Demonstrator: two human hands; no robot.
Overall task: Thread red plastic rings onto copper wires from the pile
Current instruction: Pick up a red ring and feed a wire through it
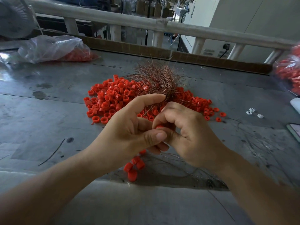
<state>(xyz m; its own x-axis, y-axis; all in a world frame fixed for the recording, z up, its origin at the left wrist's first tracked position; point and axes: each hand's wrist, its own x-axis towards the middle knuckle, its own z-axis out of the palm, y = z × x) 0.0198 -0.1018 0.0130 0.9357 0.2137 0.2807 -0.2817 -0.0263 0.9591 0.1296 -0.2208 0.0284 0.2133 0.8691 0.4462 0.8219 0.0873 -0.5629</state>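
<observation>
Pinched between fingers of right hand [186,132] and thumb of left hand [128,127], one ring [159,127] is held close, likely to feed a wire too thin to see, strung rings [134,166] dangling below, pile [112,98] and wires [159,78] just beyond for easy reach.

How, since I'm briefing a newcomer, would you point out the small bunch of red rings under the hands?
Find the grey table, then the big pile of loose red rings at its middle. Nearer the camera, just below the left hand, is a small bunch of rings: only a few, clustered together apart from the pile.
</observation>
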